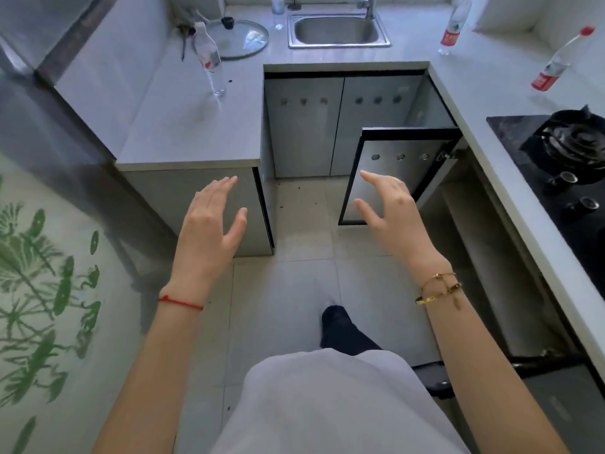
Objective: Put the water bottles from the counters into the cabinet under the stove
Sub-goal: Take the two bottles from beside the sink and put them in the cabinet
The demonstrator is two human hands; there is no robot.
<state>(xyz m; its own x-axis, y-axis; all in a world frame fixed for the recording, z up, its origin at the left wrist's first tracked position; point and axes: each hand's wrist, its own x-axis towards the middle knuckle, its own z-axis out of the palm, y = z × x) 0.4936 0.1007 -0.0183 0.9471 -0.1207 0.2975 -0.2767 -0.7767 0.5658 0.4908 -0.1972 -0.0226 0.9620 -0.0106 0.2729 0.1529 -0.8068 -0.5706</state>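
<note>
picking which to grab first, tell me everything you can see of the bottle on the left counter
The clear plastic water bottle stands upright on the grey left counter, apart from both hands. It has a whitish cap and a pale label with a red mark. It looks mostly empty. The glass pot lid lies just behind it; whether they touch is unclear.

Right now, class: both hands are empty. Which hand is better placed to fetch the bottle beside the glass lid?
Left. The left hand is open on the side of the left counter where that bottle stands; the right hand hovers by the open cabinet door.
</note>
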